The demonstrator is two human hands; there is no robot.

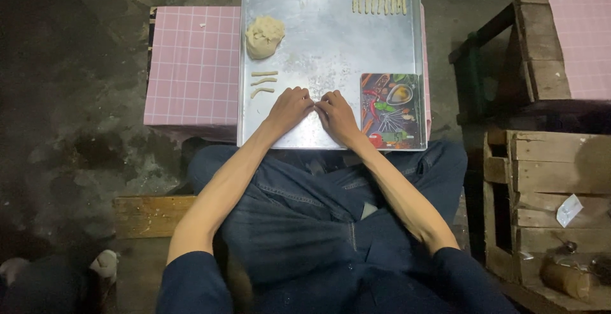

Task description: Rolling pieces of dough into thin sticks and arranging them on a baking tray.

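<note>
Both hands pressed on the metal tray

Left hand (289, 108) and right hand (336, 115), fingers together, flatten something hidden near the tray's (318, 40) front edge; lumpy dough ball (264, 36) at left edge, thin strips (263, 82) below.

both forearms reaching forward, left hand (289, 107) and right hand (336, 113) palm-down, fingertips meeting

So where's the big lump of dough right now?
In the head view, the dough lump sits on the metal tray near its left edge, just above three short dough sticks and beyond the left hand.
</note>
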